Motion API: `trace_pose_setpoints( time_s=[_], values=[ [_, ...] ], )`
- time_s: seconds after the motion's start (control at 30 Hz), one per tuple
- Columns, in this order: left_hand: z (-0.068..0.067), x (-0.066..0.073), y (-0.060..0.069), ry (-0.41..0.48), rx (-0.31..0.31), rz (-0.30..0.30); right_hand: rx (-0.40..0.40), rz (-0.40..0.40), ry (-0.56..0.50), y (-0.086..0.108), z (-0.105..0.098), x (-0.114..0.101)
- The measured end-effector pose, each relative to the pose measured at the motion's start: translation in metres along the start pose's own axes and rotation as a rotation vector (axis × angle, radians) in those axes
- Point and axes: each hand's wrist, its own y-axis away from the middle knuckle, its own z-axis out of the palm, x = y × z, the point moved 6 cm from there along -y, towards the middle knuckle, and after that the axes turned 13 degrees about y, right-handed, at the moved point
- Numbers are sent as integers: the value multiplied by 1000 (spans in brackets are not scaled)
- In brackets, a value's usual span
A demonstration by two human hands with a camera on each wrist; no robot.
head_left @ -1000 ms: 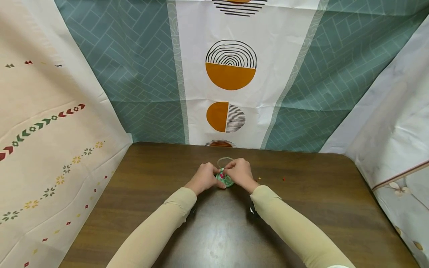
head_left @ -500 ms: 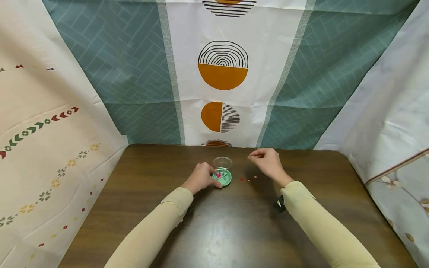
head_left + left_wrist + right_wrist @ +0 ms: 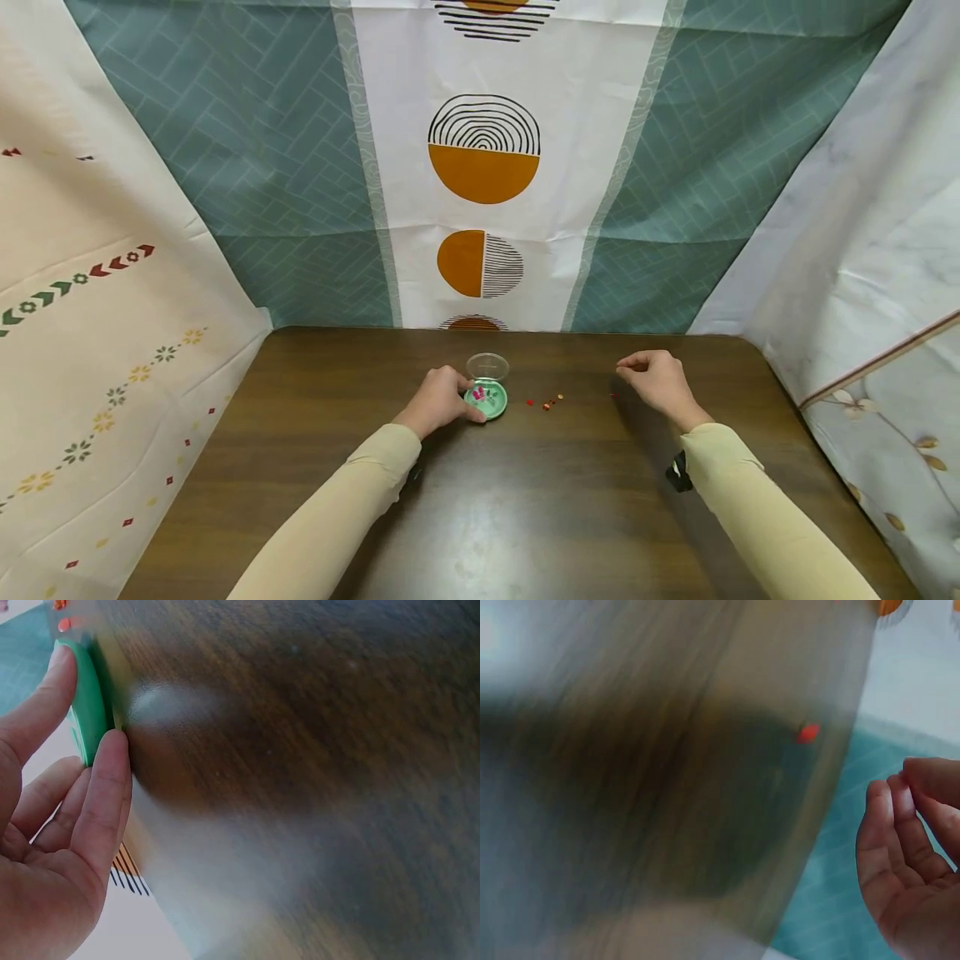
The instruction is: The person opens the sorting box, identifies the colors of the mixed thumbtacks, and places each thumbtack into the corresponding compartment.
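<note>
My left hand (image 3: pixel 437 402) pinches the side of a small round green case (image 3: pixel 492 405) between thumb and fingers. Its transparent lid (image 3: pixel 488 367) is tipped back, and pink and green shapes show inside. In the left wrist view the case (image 3: pixel 91 705) appears edge-on. Off to the right, my right hand (image 3: pixel 660 385) hovers above the table near a tiny red piece (image 3: pixel 612 395). Its thumb and fingertips come together in the right wrist view, where the red piece (image 3: pixel 808 733) lies apart from the hand (image 3: pixel 911 862). Whether something tiny is between the fingertips cannot be seen.
Between the hands, another red piece (image 3: pixel 529 402) and a few small orange pieces (image 3: pixel 547 407) lie on the brown wooden table (image 3: pixel 480 517). A patterned cloth (image 3: pixel 480 208) hangs along its back edge, with more cloth at both sides.
My right hand has left the green case and moved right across the table, uncovering the case and the small pieces beside it. The left hand keeps its hold; the head view has shifted slightly.
</note>
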Motion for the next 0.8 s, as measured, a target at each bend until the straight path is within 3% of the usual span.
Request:
trace_pose_setpoints(
  time_s=[0.17,0.4,0.63,0.8],
  values=[
    [-2,1,1,1,7,-1,-53,-33,75,2,7,16],
    [1,1,2,3,-3,-12,-212,-145,118,5,27,12],
    [2,2,3,19,-6,-9,-212,-167,132,5,33,11],
    [0,1,1,11,0,-1,-171,-192,158,5,34,8]
  ],
)
